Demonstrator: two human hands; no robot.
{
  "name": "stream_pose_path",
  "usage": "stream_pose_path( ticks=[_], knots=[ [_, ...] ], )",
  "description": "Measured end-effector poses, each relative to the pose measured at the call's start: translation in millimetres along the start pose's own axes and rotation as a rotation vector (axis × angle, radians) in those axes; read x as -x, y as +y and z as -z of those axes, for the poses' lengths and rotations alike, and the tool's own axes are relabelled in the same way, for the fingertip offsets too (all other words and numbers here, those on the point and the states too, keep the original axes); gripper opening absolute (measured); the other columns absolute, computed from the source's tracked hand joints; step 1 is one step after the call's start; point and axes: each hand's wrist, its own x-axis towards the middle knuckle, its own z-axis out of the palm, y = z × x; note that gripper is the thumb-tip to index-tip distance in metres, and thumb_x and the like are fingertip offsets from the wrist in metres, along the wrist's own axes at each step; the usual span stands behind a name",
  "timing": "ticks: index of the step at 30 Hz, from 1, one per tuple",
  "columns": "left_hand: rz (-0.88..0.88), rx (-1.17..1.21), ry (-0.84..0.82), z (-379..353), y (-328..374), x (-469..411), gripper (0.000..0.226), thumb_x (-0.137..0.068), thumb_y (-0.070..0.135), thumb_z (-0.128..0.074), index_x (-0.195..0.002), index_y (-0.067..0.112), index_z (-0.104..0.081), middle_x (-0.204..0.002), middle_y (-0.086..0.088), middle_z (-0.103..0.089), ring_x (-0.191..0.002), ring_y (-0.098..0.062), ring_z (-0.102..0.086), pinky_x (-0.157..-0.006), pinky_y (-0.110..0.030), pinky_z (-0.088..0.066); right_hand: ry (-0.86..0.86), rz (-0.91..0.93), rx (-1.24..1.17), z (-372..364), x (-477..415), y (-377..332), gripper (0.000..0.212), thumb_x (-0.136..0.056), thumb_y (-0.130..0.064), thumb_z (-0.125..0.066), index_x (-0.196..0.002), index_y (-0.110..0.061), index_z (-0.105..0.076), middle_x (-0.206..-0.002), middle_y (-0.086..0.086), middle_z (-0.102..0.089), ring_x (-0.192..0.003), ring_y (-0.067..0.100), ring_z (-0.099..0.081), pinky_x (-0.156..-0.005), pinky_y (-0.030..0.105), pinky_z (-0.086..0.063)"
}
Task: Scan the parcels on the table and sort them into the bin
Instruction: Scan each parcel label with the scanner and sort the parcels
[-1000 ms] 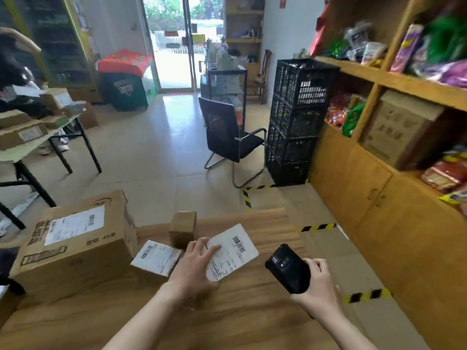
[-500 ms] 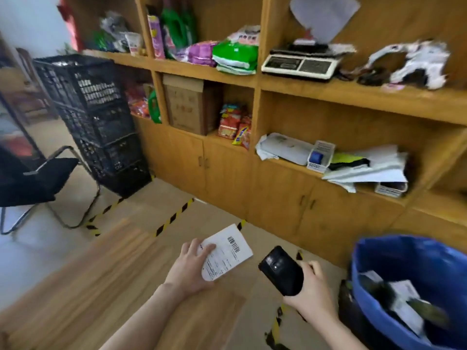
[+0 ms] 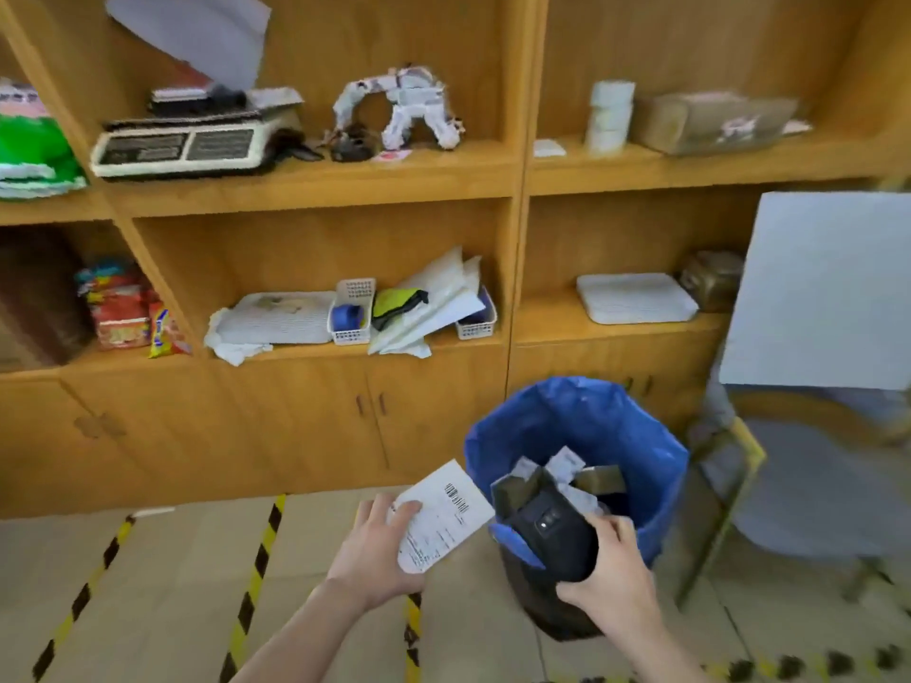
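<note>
Right, you've got the flat white parcel (image 3: 443, 515) in your left hand (image 3: 374, 549), lower centre of the frame, fingers curled over its near edge and pinching it, barcode label facing up. It hangs just left of the blue-lined bin (image 3: 591, 421), over the floor and not yet above the opening. Your right hand (image 3: 611, 579) is wrapped round the black scanner (image 3: 547, 534), which from this view sits right in front of the bin's near rim. So the step, I'd say, is the drop. Carry the parcel to the right until all of it is above the blue liner, because a thin, light packet like that looks likely to glide or catch the rim if you let go from the side. Tip the leading edge down and release low. Mind the scanner: draw that right hand back a touch so the parcel doesn't clip it. Grey parcels (image 3: 564, 463) already lie inside, stacked unevenly, so aim for the open gap at the back. The yellow-and-black floor tape (image 3: 263, 549) runs beside your left arm; a miss lands there.
</note>
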Motion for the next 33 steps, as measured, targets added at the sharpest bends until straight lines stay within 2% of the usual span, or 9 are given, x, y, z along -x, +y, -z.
stream_pose_path(
  ticks=[4, 7, 11, 14, 19, 23, 26, 29, 33],
  knots=[
    [-0.098, -0.009, -0.082, -15, 44, -41, 0.091, -0.061, 0.053, -0.066, -0.141, 0.032, -0.031, -0.138, 0.007, -0.024, -0.126, -0.016, -0.021, -0.1, -0.028, -0.04, 0.017, -0.153, -0.056, 26, -6, 58, 0.075, -0.049, -0.038, -0.077, -0.116, -0.038, -0.042, -0.109, -0.014, -0.03, -0.098, 0.015, -0.056, -0.08, 0.04, -0.052],
    [-0.155, -0.042, -0.146, -28, 65, -66, 0.092, -0.059, 0.055, -0.064, -0.141, 0.031, -0.031, -0.14, 0.005, -0.023, -0.127, -0.017, -0.02, -0.103, -0.027, -0.037, 0.072, -0.247, -0.14, 36, -8, 92, 0.078, -0.038, -0.043, -0.07, -0.112, -0.033, -0.048, -0.108, -0.011, -0.039, -0.097, 0.015, -0.053, -0.077, 0.04, -0.053],
    [-0.201, -0.077, -0.203, -45, 84, -100, 0.095, -0.056, 0.059, -0.061, -0.142, 0.031, -0.031, -0.141, 0.004, -0.023, -0.129, -0.019, -0.02, -0.101, -0.032, -0.04, 0.109, -0.333, -0.161, 42, -11, 120, 0.078, -0.049, -0.029, -0.081, -0.12, -0.026, -0.05, -0.11, -0.007, -0.038, -0.085, 0.013, -0.05, -0.066, 0.032, -0.047],
    [-0.22, -0.09, -0.245, -58, 93, -129, 0.098, -0.054, 0.062, -0.062, -0.142, 0.033, -0.03, -0.14, 0.004, -0.025, -0.128, -0.02, -0.021, -0.1, -0.032, -0.04, 0.12, -0.395, -0.138, 37, -23, 131, 0.082, -0.045, -0.034, -0.076, -0.122, -0.026, -0.05, -0.114, -0.008, -0.041, -0.094, 0.013, -0.045, -0.074, 0.035, -0.051],
    [-0.248, -0.053, -0.277, -70, 102, -197, 0.102, -0.05, 0.068, -0.053, -0.143, 0.03, -0.033, -0.141, 0.002, -0.027, -0.128, -0.023, -0.024, -0.104, -0.033, -0.034, 0.133, -0.469, -0.112, 29, -70, 127, 0.08, -0.05, -0.033, -0.078, -0.125, -0.025, -0.048, -0.108, -0.011, -0.029, -0.099, 0.016, -0.052, -0.077, 0.035, -0.051],
    [-0.217, -0.009, -0.296, -77, 101, -261, 0.094, -0.062, 0.059, -0.067, -0.144, 0.03, -0.031, -0.14, 0.003, -0.026, -0.129, -0.023, -0.023, -0.106, -0.032, -0.033, 0.127, -0.532, -0.136, 16, -132, 121, 0.084, -0.046, -0.043, -0.071, -0.125, -0.021, -0.051, -0.11, -0.007, -0.036, -0.1, 0.014, -0.047, -0.084, 0.036, -0.051],
    [-0.173, -0.002, -0.327, -89, 97, -309, 0.095, -0.06, 0.057, -0.066, -0.144, 0.032, -0.028, -0.139, 0.004, -0.026, -0.128, -0.023, -0.023, -0.103, -0.031, -0.037, 0.132, -0.565, -0.194, 2, -185, 110, 0.074, -0.052, -0.03, -0.08, -0.12, -0.019, -0.053, -0.11, -0.005, -0.036, -0.091, 0.01, -0.04, -0.083, 0.032, -0.049],
    [-0.101, 0.016, -0.352, -113, 92, -353, 0.094, -0.06, 0.054, -0.068, -0.143, 0.031, -0.03, -0.138, 0.004, -0.025, -0.127, -0.022, -0.023, -0.099, -0.032, -0.042, 0.137, -0.623, -0.275, -23, -234, 106, 0.074, -0.054, -0.018, -0.085, -0.12, -0.014, -0.053, -0.112, -0.003, -0.034, -0.097, 0.016, -0.043, -0.084, 0.03, -0.044],
    [-0.015, 0.022, -0.373, -160, 90, -403, 0.093, -0.063, 0.054, -0.069, -0.143, 0.033, -0.027, -0.139, 0.005, -0.023, -0.125, -0.021, -0.023, -0.093, -0.033, -0.045, 0.084, -0.744, -0.312, -71, -287, 116, 0.082, -0.054, -0.021, -0.085, -0.128, -0.017, -0.05, -0.113, -0.007, -0.03, -0.104, 0.016, -0.047, -0.085, 0.028, -0.043]
  ],
)
